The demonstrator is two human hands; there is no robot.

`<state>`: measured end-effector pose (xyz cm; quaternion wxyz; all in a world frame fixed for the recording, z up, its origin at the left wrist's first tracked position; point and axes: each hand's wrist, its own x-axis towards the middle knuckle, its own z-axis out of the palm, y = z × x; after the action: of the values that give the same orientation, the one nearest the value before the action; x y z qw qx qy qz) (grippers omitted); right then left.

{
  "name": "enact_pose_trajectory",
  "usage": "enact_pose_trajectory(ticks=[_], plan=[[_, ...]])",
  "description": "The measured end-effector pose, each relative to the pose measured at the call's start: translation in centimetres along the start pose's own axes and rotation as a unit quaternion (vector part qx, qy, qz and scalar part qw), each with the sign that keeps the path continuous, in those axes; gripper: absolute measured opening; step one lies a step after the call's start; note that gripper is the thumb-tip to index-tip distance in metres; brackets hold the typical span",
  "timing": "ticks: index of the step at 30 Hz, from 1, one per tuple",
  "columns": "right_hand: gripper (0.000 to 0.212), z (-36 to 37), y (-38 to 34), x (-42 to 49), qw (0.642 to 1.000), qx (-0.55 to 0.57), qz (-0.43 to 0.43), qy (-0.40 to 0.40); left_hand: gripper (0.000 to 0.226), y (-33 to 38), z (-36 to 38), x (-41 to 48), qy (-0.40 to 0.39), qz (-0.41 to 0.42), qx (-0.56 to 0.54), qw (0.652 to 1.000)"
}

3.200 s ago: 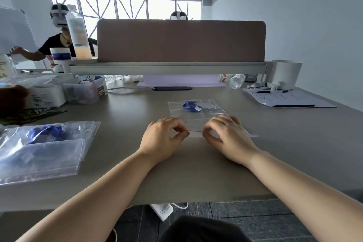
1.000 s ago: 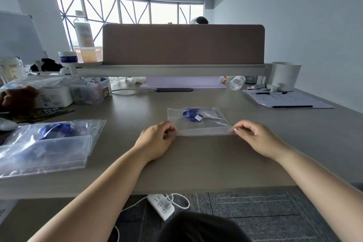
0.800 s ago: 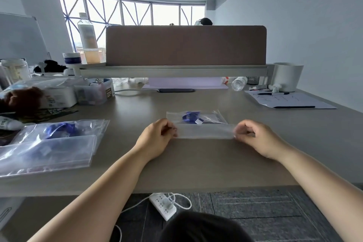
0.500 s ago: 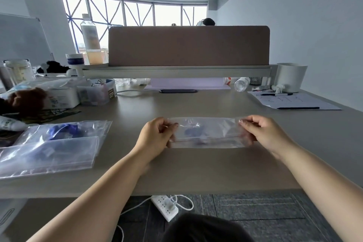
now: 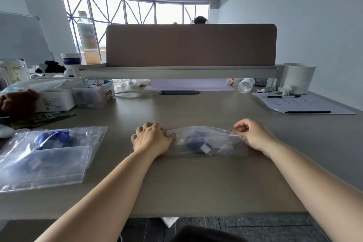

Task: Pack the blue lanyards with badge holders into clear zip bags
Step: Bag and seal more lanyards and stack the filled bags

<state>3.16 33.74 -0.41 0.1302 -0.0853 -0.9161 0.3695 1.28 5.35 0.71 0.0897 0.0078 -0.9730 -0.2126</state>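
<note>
Clear zip bag [image 5: 216, 140], opposite edges pinched by left hand [image 5: 151, 138] and right hand [image 5: 253, 133] fingers [image 5: 241, 124]

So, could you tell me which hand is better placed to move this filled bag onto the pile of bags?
Left, probably: the left hand holds the bag at the end nearest the pile; the right hand would have to cross over.

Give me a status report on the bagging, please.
Left hand on left end of clear plastic zip bag, grip unclear; right hand pinching its right corner. Blue lanyard inside. Nothing obstructing.
</note>
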Motion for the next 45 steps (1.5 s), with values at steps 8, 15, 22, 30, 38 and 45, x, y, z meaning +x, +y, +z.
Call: enact_pose_trajectory(ticks=[8, 15, 22, 30, 38, 45], plan=[[0.014, -0.5, -1.0, -0.3, 0.997, 0.013, -0.050, -0.050, 0.017, -0.1, 0.3, 0.4, 0.000, 0.026, -0.043, 0.999], [0.014, -1.2, -1.8, -1.6, 0.988, 0.130, -0.076, -0.034, 0.009, 0.0, 0.6, 0.5, 0.034, 0.071, -0.211, 0.974], [0.018, -1.2, -5.2, -2.4, 0.964, 0.261, -0.051, -0.019, 0.013, -0.5, -3.5, -1.0, 0.065, 0.068, -0.385, 0.918], [0.010, 5.0, -14.7, -4.1, 0.931, 0.337, -0.099, -0.099, 0.025, -9.0, -11.2, -3.7, 0.200, 0.001, -0.377, 0.904], [0.023, 14.3, -23.7, -6.1, 0.907, 0.353, -0.127, -0.193, 0.024, -20.2, -15.6, -5.4, 0.267, -0.091, -0.302, 0.911], [0.024, 20.2, -26.5, -5.1, 0.930, 0.293, -0.172, -0.140, 0.009, -24.3, -16.3, -3.8, 0.273, -0.128, -0.209, 0.930]])
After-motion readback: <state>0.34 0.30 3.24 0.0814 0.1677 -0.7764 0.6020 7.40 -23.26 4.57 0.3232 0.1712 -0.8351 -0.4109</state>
